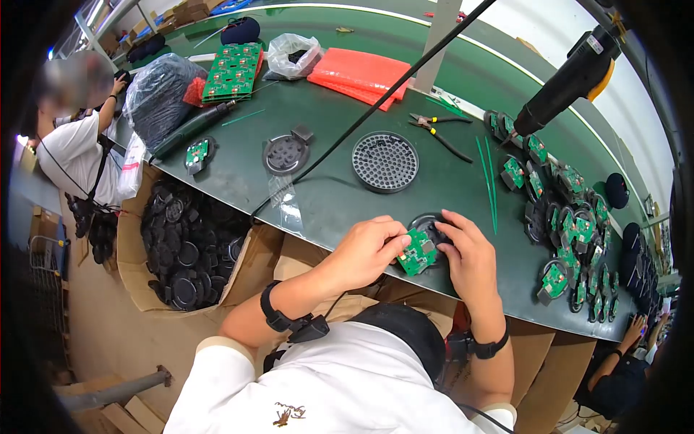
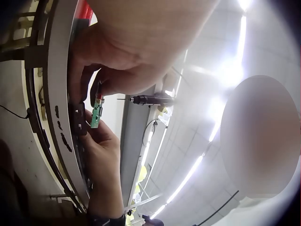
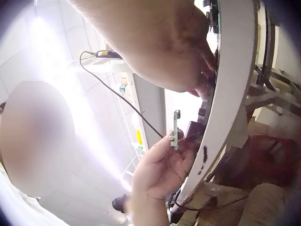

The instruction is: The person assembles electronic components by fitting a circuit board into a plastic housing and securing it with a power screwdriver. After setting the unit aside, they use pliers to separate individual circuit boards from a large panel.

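Note:
Near the table's front edge my left hand [image 1: 367, 249] pinches a green circuit board [image 1: 418, 254] between thumb and fingers. Just behind the board is a round black plastic housing [image 1: 426, 223], partly covered by it. My right hand [image 1: 471, 262] holds the housing's right side with thumb and fingertips. Seen edge-on in the left wrist view, the circuit board [image 2: 97, 115] stands tilted up beside the dark housing [image 2: 80, 120]. In the right wrist view the board [image 3: 176, 131] sticks up from the left hand's fingers [image 3: 164, 165], while the right hand [image 3: 188, 66] reaches down to the housing.
A round perforated black cover [image 1: 385, 161] and another black housing [image 1: 285, 154] lie ahead. Pliers [image 1: 441, 134] and green sticks [image 1: 488, 184] are behind right. Many board assemblies [image 1: 571, 224] crowd the right side under a hanging electric screwdriver [image 1: 571, 79]. A carton [image 1: 134, 267] of black parts stands left.

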Demonstrator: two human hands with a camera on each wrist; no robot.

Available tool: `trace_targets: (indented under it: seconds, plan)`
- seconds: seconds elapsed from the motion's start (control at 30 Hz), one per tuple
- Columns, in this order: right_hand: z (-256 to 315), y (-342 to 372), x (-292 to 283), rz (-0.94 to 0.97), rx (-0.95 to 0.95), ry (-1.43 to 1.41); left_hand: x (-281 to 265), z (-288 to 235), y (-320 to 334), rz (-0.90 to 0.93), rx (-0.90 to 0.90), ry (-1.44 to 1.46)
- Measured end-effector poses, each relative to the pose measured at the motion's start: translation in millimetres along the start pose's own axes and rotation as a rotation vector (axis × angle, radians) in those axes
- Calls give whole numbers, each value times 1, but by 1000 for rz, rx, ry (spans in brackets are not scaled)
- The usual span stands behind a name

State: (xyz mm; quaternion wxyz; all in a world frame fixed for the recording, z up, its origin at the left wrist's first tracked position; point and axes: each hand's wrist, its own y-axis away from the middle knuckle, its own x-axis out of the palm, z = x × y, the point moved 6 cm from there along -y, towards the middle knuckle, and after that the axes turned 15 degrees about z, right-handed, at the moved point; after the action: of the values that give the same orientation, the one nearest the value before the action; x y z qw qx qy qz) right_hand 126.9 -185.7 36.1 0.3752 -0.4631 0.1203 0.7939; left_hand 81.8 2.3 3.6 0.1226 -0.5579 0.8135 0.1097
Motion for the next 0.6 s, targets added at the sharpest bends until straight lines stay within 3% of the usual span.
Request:
trace_targets:
  seconds: [0.07, 0.13, 0.17, 0.23, 0.4, 0.47, 0.53, 0.6]
  plan:
    - [3, -2, -4, 7, -31, -6, 0, 0, -1, 24, -31, 80]
    - [15, 2, -18, -134, -63, 56, -1, -1, 0, 33, -139, 363]
    - [20, 7, -16, -133, -65, 56, -1, 0, 0, 31, -139, 364]
    - [0, 17, 5, -8, 213, -787, 3, -5, -3, 25, 6, 539]
    - [-1, 13, 11, 21, 217, -1034, -1, -10, -11, 44, -34, 470]
    - [8, 9, 3, -7, 62, -1056, -6, -8, -15, 64, -75, 414]
    - [4, 9, 4, 32, 109, -1126, -2, -7, -20, 201, -88, 403]
    - [1, 10, 9, 72, 156, -1195, -2, -9, -22, 199, -68, 411]
